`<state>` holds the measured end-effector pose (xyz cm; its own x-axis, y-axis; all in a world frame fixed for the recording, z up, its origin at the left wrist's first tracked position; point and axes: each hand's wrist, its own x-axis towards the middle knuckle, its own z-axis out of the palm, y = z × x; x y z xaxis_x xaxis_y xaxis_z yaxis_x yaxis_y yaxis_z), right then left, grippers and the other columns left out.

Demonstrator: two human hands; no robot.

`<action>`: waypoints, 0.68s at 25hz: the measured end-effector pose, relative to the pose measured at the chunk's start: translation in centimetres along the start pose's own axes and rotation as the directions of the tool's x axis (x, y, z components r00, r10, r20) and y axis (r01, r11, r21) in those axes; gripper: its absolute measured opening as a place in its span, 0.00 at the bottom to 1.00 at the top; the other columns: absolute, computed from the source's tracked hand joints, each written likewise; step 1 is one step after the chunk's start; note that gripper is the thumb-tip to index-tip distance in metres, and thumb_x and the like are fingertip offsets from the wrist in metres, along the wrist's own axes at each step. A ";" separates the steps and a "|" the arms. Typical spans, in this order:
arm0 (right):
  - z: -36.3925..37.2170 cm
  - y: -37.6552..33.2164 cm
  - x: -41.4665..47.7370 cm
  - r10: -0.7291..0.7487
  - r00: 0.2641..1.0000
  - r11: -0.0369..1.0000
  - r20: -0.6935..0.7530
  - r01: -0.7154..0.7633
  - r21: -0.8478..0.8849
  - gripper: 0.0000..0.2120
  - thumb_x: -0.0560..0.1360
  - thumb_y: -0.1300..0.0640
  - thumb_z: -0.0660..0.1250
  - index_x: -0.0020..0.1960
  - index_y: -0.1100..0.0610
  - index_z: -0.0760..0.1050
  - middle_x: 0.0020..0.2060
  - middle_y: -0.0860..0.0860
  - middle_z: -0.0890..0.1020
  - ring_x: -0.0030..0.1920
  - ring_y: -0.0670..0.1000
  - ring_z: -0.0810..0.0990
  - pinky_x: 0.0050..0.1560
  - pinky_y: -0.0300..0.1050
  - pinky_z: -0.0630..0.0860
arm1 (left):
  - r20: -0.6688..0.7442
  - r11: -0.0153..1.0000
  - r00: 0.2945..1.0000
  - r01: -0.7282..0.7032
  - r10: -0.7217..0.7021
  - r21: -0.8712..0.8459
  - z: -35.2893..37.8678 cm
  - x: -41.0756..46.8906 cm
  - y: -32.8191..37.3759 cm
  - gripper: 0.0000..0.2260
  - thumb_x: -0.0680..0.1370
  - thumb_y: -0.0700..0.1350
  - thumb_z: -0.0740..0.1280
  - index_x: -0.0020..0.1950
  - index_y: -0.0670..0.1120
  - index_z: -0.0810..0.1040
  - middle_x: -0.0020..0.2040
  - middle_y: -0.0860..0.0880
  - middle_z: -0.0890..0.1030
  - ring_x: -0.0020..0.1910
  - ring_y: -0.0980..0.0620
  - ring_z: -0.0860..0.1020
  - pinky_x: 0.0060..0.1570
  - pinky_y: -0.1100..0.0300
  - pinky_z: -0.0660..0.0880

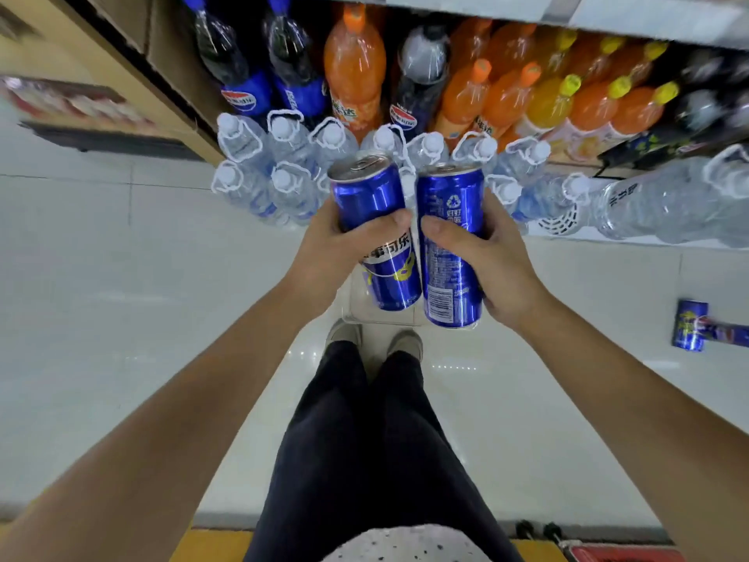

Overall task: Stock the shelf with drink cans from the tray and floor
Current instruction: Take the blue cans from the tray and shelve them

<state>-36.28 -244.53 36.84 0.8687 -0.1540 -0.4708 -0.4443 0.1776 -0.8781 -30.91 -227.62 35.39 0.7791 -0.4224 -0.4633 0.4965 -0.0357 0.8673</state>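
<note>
Can [367, 192] in left grip [340, 253]; second can [446, 277] right grip [498, 261].

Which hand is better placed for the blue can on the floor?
Right, likely. The floor can lies on the side of the right hand, far from the left hand. But each grips a can: right-hand can, left-hand can; shelve first.

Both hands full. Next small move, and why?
Probably raise both cans toward the shelf. The left hand grips the left can and the right hand grips the right can, so neither hand can take more. The can on the floor can wait. No free shelf slot shows in this view.
</note>
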 end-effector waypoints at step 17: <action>18.9 -30.9 -10.2 -0.249 0.834 0.968 0.493 0.205 0.144 0.32 0.65 0.74 0.63 0.66 0.55 0.64 0.48 0.53 0.83 0.42 0.49 0.84 0.36 0.41 0.79 | 0.116 0.911 0.907 -0.411 0.405 0.030 -13.2 -16.8 32.4 0.36 0.61 0.31 0.73 0.66 0.47 0.67 0.51 0.51 0.82 0.46 0.56 0.82 0.41 0.61 0.79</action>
<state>-27.34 -230.10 70.38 0.9428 0.3065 -0.1311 -0.2211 0.2803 -0.9341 -22.81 -209.69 68.90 0.8633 -0.5024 -0.0477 0.1205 0.1135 0.9862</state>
